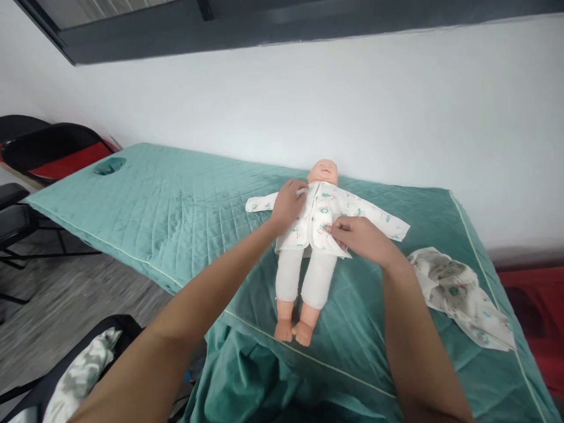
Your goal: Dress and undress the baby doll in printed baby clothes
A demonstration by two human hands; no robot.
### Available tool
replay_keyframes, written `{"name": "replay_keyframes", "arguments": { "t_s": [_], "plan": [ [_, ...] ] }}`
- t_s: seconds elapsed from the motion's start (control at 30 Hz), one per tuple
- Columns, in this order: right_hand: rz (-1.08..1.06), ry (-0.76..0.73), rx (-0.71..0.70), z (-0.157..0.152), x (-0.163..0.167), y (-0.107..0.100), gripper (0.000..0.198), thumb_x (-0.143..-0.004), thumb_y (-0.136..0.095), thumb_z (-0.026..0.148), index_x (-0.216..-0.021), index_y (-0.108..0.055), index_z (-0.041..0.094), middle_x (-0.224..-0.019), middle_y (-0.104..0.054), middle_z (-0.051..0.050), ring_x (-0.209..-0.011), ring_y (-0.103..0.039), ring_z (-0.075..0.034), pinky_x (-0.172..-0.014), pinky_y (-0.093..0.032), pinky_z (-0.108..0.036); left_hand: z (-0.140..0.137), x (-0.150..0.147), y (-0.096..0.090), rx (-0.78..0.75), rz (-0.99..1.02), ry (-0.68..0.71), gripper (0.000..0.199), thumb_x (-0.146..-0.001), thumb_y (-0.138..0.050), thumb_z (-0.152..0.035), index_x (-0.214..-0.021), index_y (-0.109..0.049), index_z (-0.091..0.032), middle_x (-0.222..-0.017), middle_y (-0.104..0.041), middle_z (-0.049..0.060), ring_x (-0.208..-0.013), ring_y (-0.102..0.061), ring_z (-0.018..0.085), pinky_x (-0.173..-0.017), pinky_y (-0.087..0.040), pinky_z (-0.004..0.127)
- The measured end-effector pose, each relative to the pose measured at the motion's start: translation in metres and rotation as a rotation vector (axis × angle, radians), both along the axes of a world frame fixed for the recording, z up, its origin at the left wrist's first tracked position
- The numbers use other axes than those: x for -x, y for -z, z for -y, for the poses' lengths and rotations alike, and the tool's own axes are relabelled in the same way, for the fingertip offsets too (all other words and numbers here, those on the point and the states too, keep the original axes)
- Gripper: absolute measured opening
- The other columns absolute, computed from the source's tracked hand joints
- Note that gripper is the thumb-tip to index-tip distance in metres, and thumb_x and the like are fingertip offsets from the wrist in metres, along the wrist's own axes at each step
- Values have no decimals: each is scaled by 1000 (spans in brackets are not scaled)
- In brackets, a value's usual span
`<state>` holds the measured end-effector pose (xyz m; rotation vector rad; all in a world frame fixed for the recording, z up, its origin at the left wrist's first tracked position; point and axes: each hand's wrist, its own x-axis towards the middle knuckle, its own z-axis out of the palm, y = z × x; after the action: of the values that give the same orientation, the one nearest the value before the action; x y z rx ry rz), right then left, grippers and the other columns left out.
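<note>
A baby doll lies on its back on the green bed, head toward the wall and bare feet toward me. It wears a white patterned baby jacket, sleeves spread to both sides, over white leggings. My left hand rests at the jacket's upper chest on the left side, its fingers bent at the cloth near the neck. Lower down on the right, my right hand pinches the jacket's front near the hem. What the left fingertips hold, if anything, is hard to make out.
The quilted green bed runs along a white wall, with a face hole at its far left. Crumpled patterned baby clothing lies at the right. Black chairs stand left; a red object is beyond the right edge.
</note>
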<state>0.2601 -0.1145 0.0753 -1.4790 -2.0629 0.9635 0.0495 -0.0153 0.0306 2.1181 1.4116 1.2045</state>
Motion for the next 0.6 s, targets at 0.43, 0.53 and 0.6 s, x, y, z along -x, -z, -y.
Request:
{"name": "replay_keyframes", "arguments": {
  "t_s": [0.43,0.53,0.6],
  "plan": [
    [-200,403,-618,9,37,68,12,-89,-57,30,-96,-62,21,-99,-59,-7,-92,-57,-21,-84,-47,-35,128,68,62,276,-46,-97,35,-84,-57,-19,-119,-60,-23,-103,-69,5,-94,-64,21,-90,-49,35],
    [-339,472,-487,38,25,89,25,-88,-62,37,-107,-61,21,-107,-59,-8,-95,-58,-21,-80,-50,-35,131,67,57,301,-80,-69,42,-82,-61,-21,-124,-58,-24,-105,-70,5,-98,-64,23,-95,-47,39],
    [-399,482,-370,56,15,101,31,-88,-63,41,-112,-59,21,-111,-61,-8,-99,-60,-22,-83,-51,-37,132,68,55,310,-74,-41,46,-81,-65,-24,-126,-57,-24,-110,-70,6,-101,-64,24,-100,-45,41]
  ]
}}
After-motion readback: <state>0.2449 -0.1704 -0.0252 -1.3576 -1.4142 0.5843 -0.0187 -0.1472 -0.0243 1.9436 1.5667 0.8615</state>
